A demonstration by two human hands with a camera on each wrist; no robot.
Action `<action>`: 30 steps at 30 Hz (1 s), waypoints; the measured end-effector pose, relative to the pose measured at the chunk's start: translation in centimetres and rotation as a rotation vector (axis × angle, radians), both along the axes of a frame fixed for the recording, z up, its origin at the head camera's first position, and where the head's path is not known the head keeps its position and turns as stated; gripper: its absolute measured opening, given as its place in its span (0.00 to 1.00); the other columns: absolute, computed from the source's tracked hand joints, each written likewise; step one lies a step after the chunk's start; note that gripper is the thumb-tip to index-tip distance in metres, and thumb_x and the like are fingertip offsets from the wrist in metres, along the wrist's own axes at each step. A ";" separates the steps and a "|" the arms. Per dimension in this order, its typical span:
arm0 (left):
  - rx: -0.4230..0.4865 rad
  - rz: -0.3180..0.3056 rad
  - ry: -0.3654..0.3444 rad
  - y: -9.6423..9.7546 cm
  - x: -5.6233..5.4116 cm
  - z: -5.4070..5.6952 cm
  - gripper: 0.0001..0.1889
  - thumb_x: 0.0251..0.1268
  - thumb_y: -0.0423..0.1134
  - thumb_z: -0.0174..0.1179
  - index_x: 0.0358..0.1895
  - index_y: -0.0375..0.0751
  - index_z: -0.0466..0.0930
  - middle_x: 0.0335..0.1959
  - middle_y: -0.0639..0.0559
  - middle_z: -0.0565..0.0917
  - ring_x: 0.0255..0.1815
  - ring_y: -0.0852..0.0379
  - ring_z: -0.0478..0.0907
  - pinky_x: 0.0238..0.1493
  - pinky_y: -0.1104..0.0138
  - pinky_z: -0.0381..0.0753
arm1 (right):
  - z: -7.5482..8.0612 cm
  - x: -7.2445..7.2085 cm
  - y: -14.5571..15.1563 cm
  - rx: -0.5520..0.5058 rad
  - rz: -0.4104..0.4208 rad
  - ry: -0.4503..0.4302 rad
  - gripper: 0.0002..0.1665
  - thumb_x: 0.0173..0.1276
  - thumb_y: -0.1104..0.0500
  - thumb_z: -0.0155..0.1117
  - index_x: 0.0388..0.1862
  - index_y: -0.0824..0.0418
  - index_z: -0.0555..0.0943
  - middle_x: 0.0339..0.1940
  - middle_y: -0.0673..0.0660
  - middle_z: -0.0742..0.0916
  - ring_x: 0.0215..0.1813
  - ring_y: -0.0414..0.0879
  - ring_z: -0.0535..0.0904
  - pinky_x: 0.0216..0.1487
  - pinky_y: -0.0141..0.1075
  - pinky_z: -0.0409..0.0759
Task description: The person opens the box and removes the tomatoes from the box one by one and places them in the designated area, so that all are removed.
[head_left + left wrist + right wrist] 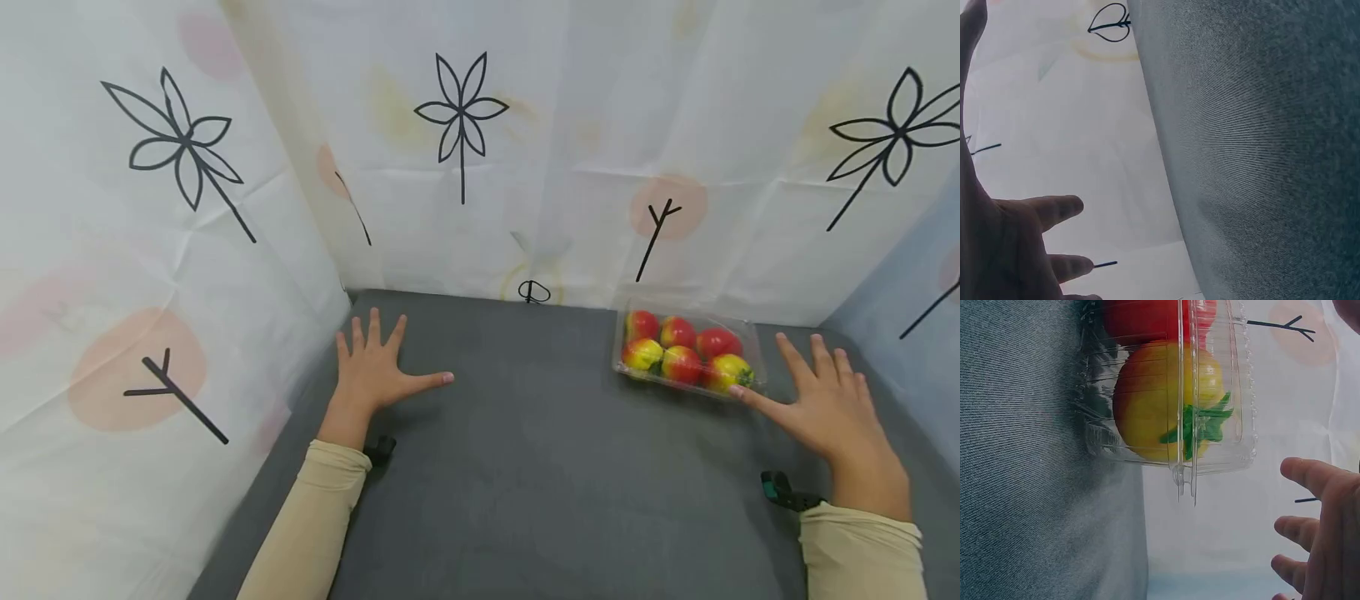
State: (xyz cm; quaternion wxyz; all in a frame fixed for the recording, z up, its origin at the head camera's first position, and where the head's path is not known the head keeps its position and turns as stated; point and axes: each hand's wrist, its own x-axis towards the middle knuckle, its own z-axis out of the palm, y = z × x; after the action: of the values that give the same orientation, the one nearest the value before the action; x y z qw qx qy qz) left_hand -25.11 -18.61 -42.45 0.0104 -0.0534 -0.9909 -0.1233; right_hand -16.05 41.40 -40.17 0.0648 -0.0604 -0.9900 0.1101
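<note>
A clear plastic clamshell box point(617, 357) stands at the back right of the grey table. Inside it are several round red and yellow fruits point(681, 364); one yellow fruit point(1154, 406) shows a green leafy top in the right wrist view. My right hand point(832, 412) is spread just right of the box, with the thumb tip overlapping its front right corner in the head view. Over the table's left side, my left hand point(371, 375) has its fingers fanned out and holds nothing. In the left wrist view only the table surface and the wall lie before the left hand.
The grey table point(525, 467) runs back to a white cloth wall point(570, 150) printed with black line flowers and pale coloured spots. More cloth closes in the left side point(97, 275) and the right side point(915, 333). A dark wrist strap point(787, 492) sits on the right arm.
</note>
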 end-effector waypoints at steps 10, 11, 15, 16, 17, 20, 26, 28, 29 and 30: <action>0.044 -0.082 0.008 -0.1 0.2 0.6 0.46 0.71 0.69 0.62 0.74 0.31 0.73 0.69 0.32 0.81 0.65 0.34 0.82 0.61 0.40 0.84 | 1.3 -0.2 0.6 -0.050 -0.002 -0.059 0.65 0.77 0.28 0.57 0.87 0.69 0.40 0.78 0.88 0.57 0.72 0.88 0.57 0.65 0.83 0.60; 0.054 -0.087 0.016 -0.2 0.3 0.6 0.44 0.72 0.67 0.62 0.74 0.31 0.74 0.69 0.32 0.81 0.66 0.33 0.81 0.61 0.40 0.84 | 1.4 -0.2 0.6 -0.054 -0.003 -0.062 0.64 0.78 0.28 0.56 0.87 0.70 0.42 0.78 0.88 0.58 0.72 0.88 0.58 0.65 0.82 0.61; 0.111 -0.107 0.063 -0.2 0.4 1.0 0.40 0.72 0.65 0.64 0.72 0.33 0.77 0.70 0.34 0.81 0.70 0.35 0.79 0.64 0.40 0.82 | 1.5 -0.3 0.5 -0.087 0.004 -0.057 0.60 0.79 0.31 0.56 0.86 0.73 0.46 0.78 0.88 0.58 0.72 0.88 0.57 0.66 0.82 0.60; 0.123 -0.117 0.079 -0.1 0.4 1.1 0.39 0.73 0.64 0.64 0.72 0.34 0.77 0.70 0.35 0.81 0.70 0.35 0.79 0.65 0.40 0.81 | 1.6 -0.3 0.4 -0.098 0.006 -0.050 0.59 0.80 0.32 0.56 0.85 0.73 0.47 0.78 0.88 0.58 0.73 0.87 0.57 0.66 0.82 0.60; 0.136 -0.127 0.099 -0.1 0.4 1.2 0.38 0.73 0.63 0.65 0.71 0.35 0.78 0.70 0.35 0.81 0.71 0.35 0.78 0.66 0.40 0.81 | 1.6 -0.3 0.3 -0.110 0.005 -0.042 0.58 0.80 0.33 0.56 0.85 0.74 0.48 0.78 0.88 0.58 0.73 0.87 0.56 0.67 0.82 0.59; 0.170 -0.161 0.150 0.3 0.4 1.7 0.36 0.73 0.62 0.65 0.70 0.36 0.79 0.70 0.38 0.81 0.71 0.37 0.78 0.67 0.41 0.81 | 1.7 -0.4 0.1 -0.144 0.009 -0.025 0.56 0.81 0.35 0.56 0.85 0.73 0.49 0.79 0.87 0.57 0.75 0.86 0.54 0.68 0.83 0.58; 0.187 -0.273 0.236 3.2 0.5 1.9 0.32 0.73 0.58 0.67 0.66 0.35 0.82 0.65 0.39 0.85 0.66 0.40 0.83 0.65 0.45 0.83 | 1.7 -0.5 -0.1 -0.209 0.066 0.004 0.50 0.82 0.40 0.57 0.85 0.70 0.54 0.79 0.84 0.60 0.68 0.87 0.63 0.61 0.83 0.65; 0.174 -0.336 0.266 5.0 0.5 1.6 0.29 0.73 0.57 0.68 0.63 0.35 0.84 0.61 0.40 0.87 0.62 0.42 0.85 0.63 0.48 0.85 | 1.6 -0.5 -0.3 -0.232 0.080 0.021 0.47 0.82 0.41 0.58 0.85 0.69 0.56 0.80 0.83 0.61 0.65 0.88 0.66 0.59 0.82 0.67; 0.172 -0.370 0.276 5.9 0.6 1.4 0.28 0.73 0.56 0.68 0.62 0.36 0.85 0.60 0.41 0.88 0.60 0.44 0.86 0.62 0.49 0.86 | 1.5 -0.5 -0.3 -0.243 0.082 0.029 0.47 0.83 0.42 0.58 0.85 0.69 0.57 0.81 0.83 0.60 0.65 0.88 0.67 0.59 0.82 0.67; 0.169 -0.406 0.283 6.9 0.6 1.2 0.27 0.73 0.56 0.68 0.61 0.36 0.86 0.59 0.42 0.88 0.59 0.45 0.87 0.61 0.51 0.86 | 1.4 -0.6 -0.4 -0.254 0.081 0.039 0.46 0.83 0.42 0.58 0.85 0.69 0.58 0.82 0.82 0.60 0.65 0.89 0.67 0.59 0.82 0.68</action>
State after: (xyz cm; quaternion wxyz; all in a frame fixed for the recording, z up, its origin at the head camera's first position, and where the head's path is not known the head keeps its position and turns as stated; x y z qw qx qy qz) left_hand -24.48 -11.71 -41.22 0.1284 -0.2666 -0.9348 -0.1967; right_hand -16.60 41.03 -38.81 0.0712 -0.0260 -0.9683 0.2380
